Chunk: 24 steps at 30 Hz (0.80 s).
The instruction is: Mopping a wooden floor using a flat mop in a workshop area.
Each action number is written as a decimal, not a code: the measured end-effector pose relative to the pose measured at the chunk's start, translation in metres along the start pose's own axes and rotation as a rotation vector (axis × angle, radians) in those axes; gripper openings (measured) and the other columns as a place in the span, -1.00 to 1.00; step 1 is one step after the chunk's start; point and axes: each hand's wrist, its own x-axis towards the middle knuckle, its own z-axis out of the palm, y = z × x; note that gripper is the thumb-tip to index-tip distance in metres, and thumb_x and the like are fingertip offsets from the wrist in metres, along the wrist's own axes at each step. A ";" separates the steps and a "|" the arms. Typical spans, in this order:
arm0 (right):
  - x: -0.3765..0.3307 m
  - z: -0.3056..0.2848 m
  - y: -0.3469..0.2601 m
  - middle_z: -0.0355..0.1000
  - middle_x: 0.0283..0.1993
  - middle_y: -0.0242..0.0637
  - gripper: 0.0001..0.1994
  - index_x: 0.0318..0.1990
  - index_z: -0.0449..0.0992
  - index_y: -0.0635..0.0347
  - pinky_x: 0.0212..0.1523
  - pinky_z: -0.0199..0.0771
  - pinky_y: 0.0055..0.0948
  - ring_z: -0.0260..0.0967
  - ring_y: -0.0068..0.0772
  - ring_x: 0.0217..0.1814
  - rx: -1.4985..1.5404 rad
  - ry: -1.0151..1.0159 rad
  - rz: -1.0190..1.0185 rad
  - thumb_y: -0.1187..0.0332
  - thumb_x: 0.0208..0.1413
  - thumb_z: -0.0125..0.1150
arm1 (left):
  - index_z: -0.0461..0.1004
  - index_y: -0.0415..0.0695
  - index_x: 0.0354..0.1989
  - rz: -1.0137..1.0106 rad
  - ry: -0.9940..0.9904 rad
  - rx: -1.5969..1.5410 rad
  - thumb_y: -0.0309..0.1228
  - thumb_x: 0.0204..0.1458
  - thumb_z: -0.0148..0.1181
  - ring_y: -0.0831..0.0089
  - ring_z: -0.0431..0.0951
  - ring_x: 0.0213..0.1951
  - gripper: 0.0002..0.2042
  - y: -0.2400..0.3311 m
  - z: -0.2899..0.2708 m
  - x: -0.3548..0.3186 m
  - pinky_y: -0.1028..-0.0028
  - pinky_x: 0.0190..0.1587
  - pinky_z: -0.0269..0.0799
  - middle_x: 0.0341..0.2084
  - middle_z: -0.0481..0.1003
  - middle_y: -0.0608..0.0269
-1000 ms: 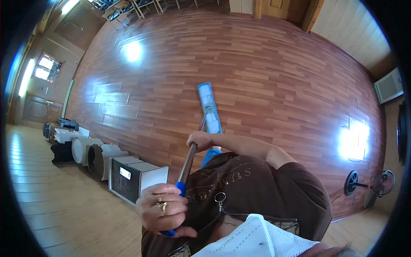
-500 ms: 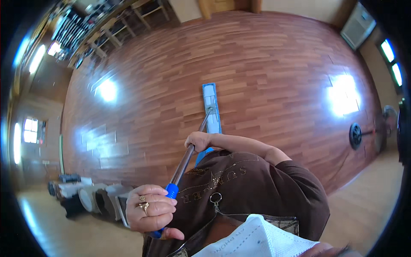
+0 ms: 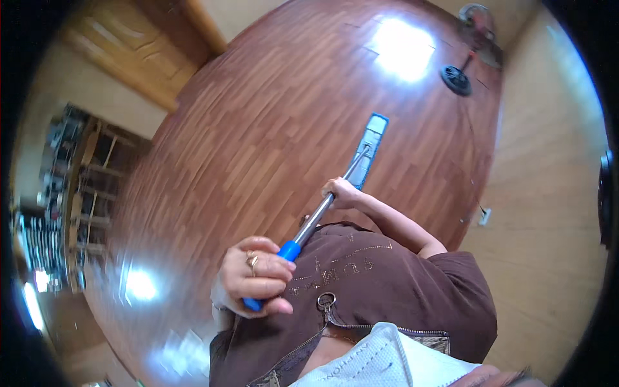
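A flat mop with a metal pole [image 3: 316,218] slants from lower left up toward the middle. My left hand [image 3: 253,276], wearing a gold-coloured ring, is wrapped around the blue grip [image 3: 290,250] at the pole's upper end. Farther down, my right hand [image 3: 342,192] is closed around the metal part of the pole. The long blue mop head [image 3: 372,134], topped by a pale plate, lies flat on the wood-look floor [image 3: 271,116] beyond my right hand. My right forearm covers the near end of the mop head.
At the far right stands a fan [image 3: 476,18] on a round black base [image 3: 456,80]; its cord runs along the floor to a white socket [image 3: 485,217] by the wall. A wooden door [image 3: 138,48] is at far left, with wooden racks [image 3: 97,184] below it.
The view has turned to the right, so the fan now appears nearer the top and the racks lower at left. The mop has turned with me, both hands still on the pole.
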 end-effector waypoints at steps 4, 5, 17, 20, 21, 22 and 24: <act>-0.033 -0.029 0.045 0.31 -0.58 -0.14 -0.85 -0.63 0.31 0.19 -0.43 0.27 -0.16 0.33 0.00 -0.43 -0.094 0.207 0.184 0.46 -0.43 0.17 | 0.47 -0.05 -0.53 0.129 -0.108 -0.190 -0.25 -0.23 0.47 0.40 0.62 -0.31 -0.73 -0.072 -0.006 0.038 0.32 -0.14 0.37 -0.47 0.54 0.33; -0.044 -0.035 0.054 0.30 -0.58 -0.12 -0.85 -0.64 0.31 0.20 -0.44 0.26 -0.15 0.32 0.01 -0.43 -0.124 0.278 0.204 0.45 -0.42 0.17 | 0.46 -0.06 -0.52 0.146 -0.150 -0.210 -0.29 -0.22 0.46 0.41 0.61 -0.30 -0.75 -0.089 -0.004 0.048 0.31 -0.13 0.37 -0.46 0.54 0.34; -0.158 -0.007 0.062 0.27 -0.62 -0.15 -0.73 -0.60 0.37 0.20 -0.48 0.22 -0.28 0.26 -0.16 -0.53 -0.263 0.732 0.464 0.29 -0.16 0.36 | 0.49 -0.09 -0.44 0.319 -0.474 -0.422 -0.33 -0.06 0.34 0.33 0.56 -0.31 -0.84 -0.147 0.025 0.101 0.27 -0.07 0.35 -0.39 0.55 0.34; -0.149 -0.003 0.051 0.28 -0.61 -0.09 -0.69 -0.63 0.33 0.22 -0.48 0.23 -0.21 0.28 -0.07 -0.51 -0.275 0.776 0.552 0.28 -0.17 0.36 | 0.49 -0.10 -0.43 0.333 -0.502 -0.432 -0.32 -0.05 0.33 0.31 0.55 -0.30 -0.84 -0.155 0.018 0.104 0.28 -0.07 0.35 -0.38 0.54 0.31; -0.144 -0.004 0.050 0.31 -0.59 -0.03 -0.66 -0.64 0.31 0.23 -0.47 0.25 -0.15 0.33 0.04 -0.47 -0.249 0.797 0.610 0.23 -0.18 0.36 | 0.49 -0.10 -0.43 0.326 -0.526 -0.436 -0.33 -0.06 0.33 0.30 0.55 -0.29 -0.84 -0.157 0.015 0.105 0.27 -0.07 0.33 -0.38 0.54 0.30; -0.140 -0.005 0.052 0.31 -0.60 -0.03 -0.66 -0.64 0.31 0.24 -0.48 0.25 -0.18 0.32 0.04 -0.48 -0.220 0.829 0.611 0.23 -0.17 0.36 | 0.49 -0.10 -0.43 0.327 -0.517 -0.427 -0.33 -0.06 0.33 0.30 0.55 -0.29 -0.84 -0.159 0.011 0.106 0.27 -0.07 0.33 -0.38 0.54 0.30; -0.135 -0.005 0.052 0.30 -0.60 -0.03 -0.66 -0.63 0.33 0.24 -0.48 0.25 -0.18 0.32 0.03 -0.49 -0.204 0.800 0.628 0.22 -0.16 0.36 | 0.48 -0.11 -0.43 0.281 -0.534 -0.426 -0.36 -0.05 0.31 0.29 0.55 -0.28 -0.86 -0.162 0.003 0.108 0.27 -0.06 0.30 -0.38 0.54 0.30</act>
